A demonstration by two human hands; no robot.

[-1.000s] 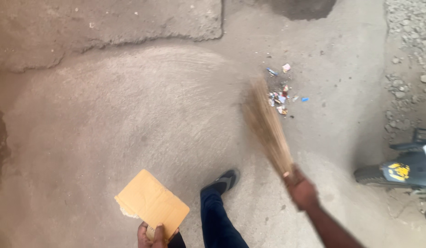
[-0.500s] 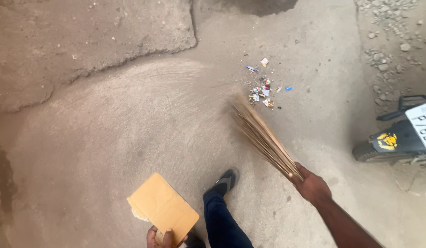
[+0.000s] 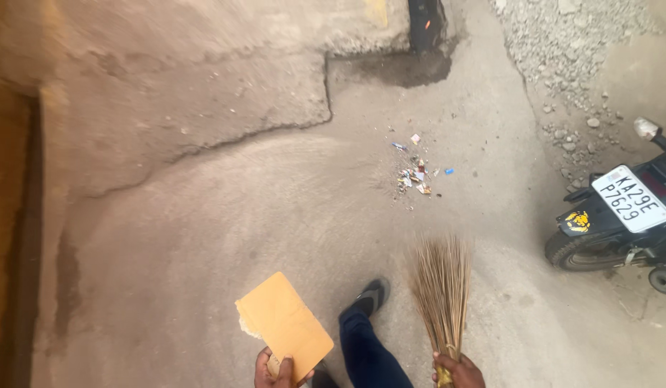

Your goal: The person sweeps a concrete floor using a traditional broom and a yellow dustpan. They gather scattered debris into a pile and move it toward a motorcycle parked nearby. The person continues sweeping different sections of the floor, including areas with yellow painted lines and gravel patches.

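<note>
The right hand (image 3: pixel 458 372) grips a stick broom (image 3: pixel 441 291) at 5 o'clock, bristles up. The left hand (image 3: pixel 275 370) holds a cardboard piece (image 3: pixel 284 325) at 6 o'clock. Small litter (image 3: pixel 415 172) lies at 1 o'clock on dusty concrete ground (image 3: pixel 203 230); a parked scooter (image 3: pixel 620 223) stands at 3 o'clock.

A bundled straw broom (image 3: pixel 441 298) stands nearly upright, bristles fanned upward and away from the person. A flat tan cardboard sheet (image 3: pixel 284 325), ragged along one edge, tilts leftward beside it.
</note>
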